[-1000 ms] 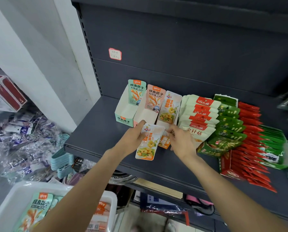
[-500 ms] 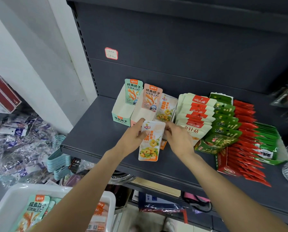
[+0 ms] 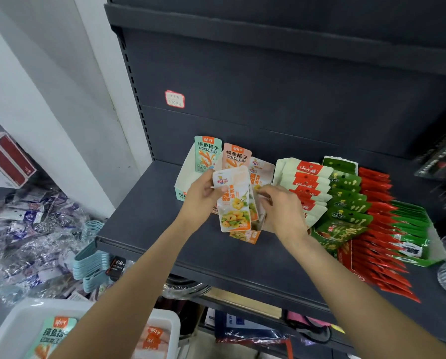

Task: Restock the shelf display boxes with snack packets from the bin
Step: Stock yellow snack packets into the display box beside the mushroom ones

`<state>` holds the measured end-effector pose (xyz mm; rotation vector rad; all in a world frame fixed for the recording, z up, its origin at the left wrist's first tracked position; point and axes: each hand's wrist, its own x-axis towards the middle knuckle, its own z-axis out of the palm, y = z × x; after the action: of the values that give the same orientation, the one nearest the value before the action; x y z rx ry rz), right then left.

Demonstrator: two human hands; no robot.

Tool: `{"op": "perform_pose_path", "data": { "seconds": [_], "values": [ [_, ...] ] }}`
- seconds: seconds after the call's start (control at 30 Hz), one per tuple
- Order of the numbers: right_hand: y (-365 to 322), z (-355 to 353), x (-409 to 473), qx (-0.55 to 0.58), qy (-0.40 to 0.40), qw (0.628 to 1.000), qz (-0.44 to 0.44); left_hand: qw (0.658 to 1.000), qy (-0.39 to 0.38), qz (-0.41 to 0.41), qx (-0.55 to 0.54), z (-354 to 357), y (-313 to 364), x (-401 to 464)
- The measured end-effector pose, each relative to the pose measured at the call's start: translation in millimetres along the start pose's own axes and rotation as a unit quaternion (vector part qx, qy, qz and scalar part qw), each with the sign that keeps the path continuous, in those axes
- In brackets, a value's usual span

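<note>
Now L hand point(image 3: 203, 195) grips 1 shrimp packet point(image 3: 234, 203) (upright), R hand point(image 3: 281, 208) pinches its edge.

Left hand point(image 3: 202, 196) holds a shrimp packet point(image 3: 234, 202) upright; right hand point(image 3: 281, 208) pinches behind it.

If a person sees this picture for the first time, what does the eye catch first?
First, the two hands at the centre: the left hand grips a white and orange snack packet above the dark shelf, and the right hand touches the packets just behind it. Next, the bright rows of red packets and green packets on the right. A white bin sits at lower left.
</note>
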<state>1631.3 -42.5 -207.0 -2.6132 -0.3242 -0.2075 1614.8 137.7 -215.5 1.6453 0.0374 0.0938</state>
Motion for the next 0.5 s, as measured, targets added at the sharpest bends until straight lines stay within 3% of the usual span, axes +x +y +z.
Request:
{"op": "perform_pose_path", "data": {
  "seconds": [0.3, 0.5],
  "values": [
    [10, 2, -7, -0.019, 0.020, 1.000, 0.001, 0.999, 0.022, 0.012, 0.043, 24, 1, 23],
    [4, -10, 5, 0.031, -0.012, 0.999, 0.035, 0.999, 0.010, 0.030, -0.023, 22, 4, 25]
  ]
}}
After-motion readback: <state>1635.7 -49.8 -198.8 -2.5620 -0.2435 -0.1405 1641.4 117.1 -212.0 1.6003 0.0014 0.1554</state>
